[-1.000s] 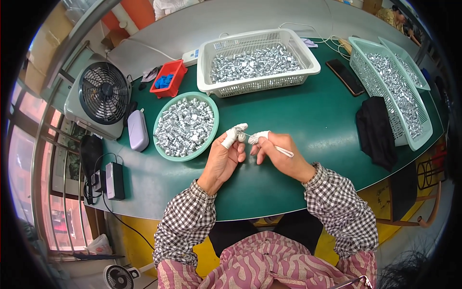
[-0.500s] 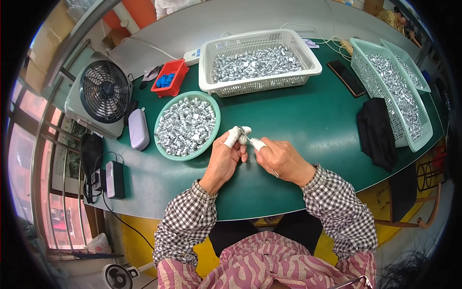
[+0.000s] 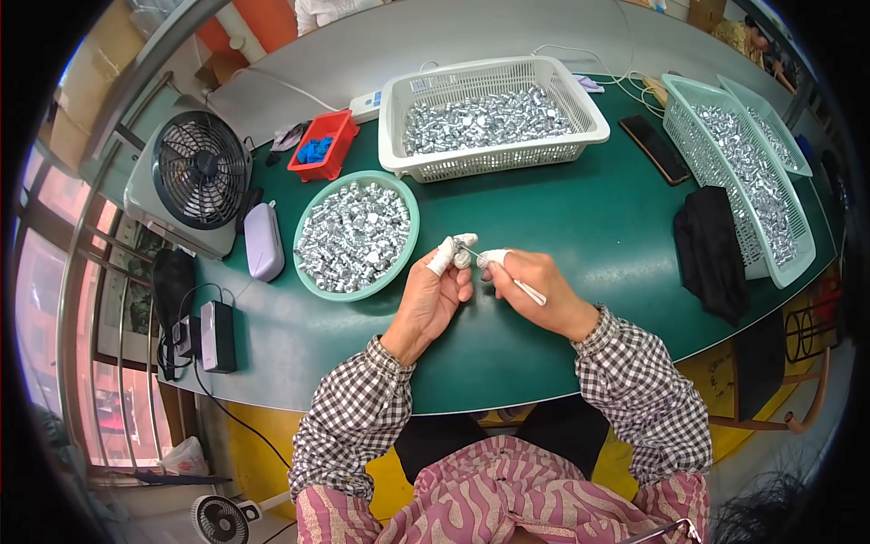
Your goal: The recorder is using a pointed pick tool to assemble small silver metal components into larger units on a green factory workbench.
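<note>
My left hand (image 3: pixel 437 286), with white coverings on its fingertips, is closed in a pinch on a small metal part (image 3: pixel 464 243), mostly hidden by the fingers. My right hand (image 3: pixel 535 288) grips a thin tool with a white handle (image 3: pixel 529 292); its slender tip reaches to the part in the left fingers. A white covering wraps a right fingertip too. Just left of my hands stands a round green basin (image 3: pixel 414 238) heaped with small silvery metal parts (image 3: pixel 355 238). Beyond it, a white rectangular basket (image 3: pixel 494 163) holds more of the same kind.
Green baskets (image 3: pixel 790 272) of metal parts stand at the right, beside a black cloth (image 3: pixel 710 254) and a phone (image 3: pixel 654 150). At the left are a fan (image 3: pixel 201 172), a lavender case (image 3: pixel 263 242), a red bin (image 3: pixel 339 154) with blue pieces, and a black-and-grey box (image 3: pixel 217 337).
My right hand has turned, so the tool's white handle now shows below its fingers. Both hands have shifted slightly to the right, still close together.
</note>
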Tool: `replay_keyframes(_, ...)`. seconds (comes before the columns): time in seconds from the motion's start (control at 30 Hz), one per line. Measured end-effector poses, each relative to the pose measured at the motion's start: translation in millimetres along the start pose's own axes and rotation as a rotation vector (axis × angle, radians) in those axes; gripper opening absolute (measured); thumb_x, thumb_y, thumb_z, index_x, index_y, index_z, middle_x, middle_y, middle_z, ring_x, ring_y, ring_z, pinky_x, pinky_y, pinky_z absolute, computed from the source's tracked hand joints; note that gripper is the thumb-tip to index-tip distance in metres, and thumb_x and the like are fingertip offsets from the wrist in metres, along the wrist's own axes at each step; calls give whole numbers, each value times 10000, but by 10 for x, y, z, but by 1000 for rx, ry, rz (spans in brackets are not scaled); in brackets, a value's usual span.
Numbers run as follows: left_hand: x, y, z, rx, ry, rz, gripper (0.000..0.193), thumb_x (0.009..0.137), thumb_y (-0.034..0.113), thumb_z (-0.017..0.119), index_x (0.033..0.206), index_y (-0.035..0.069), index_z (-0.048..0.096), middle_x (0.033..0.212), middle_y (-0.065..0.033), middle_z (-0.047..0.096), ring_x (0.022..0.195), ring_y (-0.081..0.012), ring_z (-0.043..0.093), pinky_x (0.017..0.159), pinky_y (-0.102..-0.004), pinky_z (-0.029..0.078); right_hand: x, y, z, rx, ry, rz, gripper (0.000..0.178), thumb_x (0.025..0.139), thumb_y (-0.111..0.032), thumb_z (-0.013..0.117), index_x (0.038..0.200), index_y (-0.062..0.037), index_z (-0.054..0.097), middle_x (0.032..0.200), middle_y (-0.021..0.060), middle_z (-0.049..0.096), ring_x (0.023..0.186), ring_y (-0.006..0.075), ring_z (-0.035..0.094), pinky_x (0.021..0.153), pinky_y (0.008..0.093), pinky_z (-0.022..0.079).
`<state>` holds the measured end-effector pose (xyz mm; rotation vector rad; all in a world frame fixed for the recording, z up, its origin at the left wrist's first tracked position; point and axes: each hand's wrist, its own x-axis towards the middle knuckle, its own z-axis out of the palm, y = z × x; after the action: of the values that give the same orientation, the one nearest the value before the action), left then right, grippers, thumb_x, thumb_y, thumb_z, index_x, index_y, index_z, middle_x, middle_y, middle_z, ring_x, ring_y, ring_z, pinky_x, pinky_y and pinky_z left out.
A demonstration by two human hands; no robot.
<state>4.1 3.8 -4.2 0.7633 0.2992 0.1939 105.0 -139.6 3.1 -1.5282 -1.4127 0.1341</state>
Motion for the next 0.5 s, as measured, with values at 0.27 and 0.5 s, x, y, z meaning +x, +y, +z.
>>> replay_keyframes(0.27,10,37,27,43,-27,-17,303,936,216,450,1119,-17,514,768,-3,512,646,-87,491,522,-235,435,22,-155,30,213,171,271,121,870,-59,513,923,38,560,792,83,626,623,113,592,550,236,486)
replay_keyframes(0.5,19,13,35,177,-30,20,278,921,185,483,1122,-3,520,862,-37,557,686,-96,527,561,-236,474,48,-119,-44,512,290,410,157,879,-102,543,938,43,561,794,88,632,622,104,586,560,224,483)
